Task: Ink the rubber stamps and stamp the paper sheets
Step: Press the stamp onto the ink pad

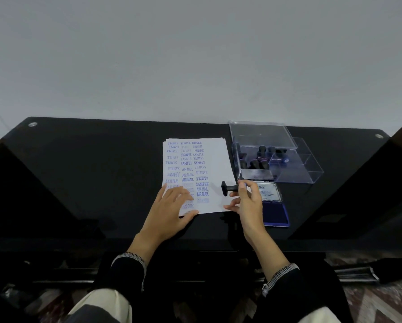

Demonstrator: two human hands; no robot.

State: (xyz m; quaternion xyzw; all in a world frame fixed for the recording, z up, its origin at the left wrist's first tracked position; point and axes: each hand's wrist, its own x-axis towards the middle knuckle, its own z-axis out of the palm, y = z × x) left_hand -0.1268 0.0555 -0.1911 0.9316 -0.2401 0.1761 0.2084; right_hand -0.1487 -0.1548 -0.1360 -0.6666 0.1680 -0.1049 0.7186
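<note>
Step in hand, as I judge it: carrying an inked stamp to the sheet for the next impression.

Right hand point(246, 201) pinches the small black rubber stamp with a stub handle point(229, 188) by the handle end, between thumb and forefinger; the remaining fingers hang loosely curled and hold nothing. The stamp lies sideways, its rectangular die facing left, raised above the right margin of the top sheet. It is not in contact with the paper.

Left hand point(172, 207) lies flat, fingers straight and spread, pressing the near-left corner of the stack of white paper sheets covered in blue stamped words point(215, 159).

The open blue ink pad in its hinged tin point(275, 212) sits on the glossy black tabletop point(90, 164) just right of the right hand. The clear plastic box holding more black stamps point(277, 157) stands behind the pad.

To do it well:
- Turn the die face down before descent; at present it is on edge.
- Aim for the bare right-hand column, which shows unprinted paper.
- Come down square and lift straight off; several prints on the sheet look faint or doubled, probably from rocking.
- Keep the left palm bearing down so the top sheet cannot creep.
</note>
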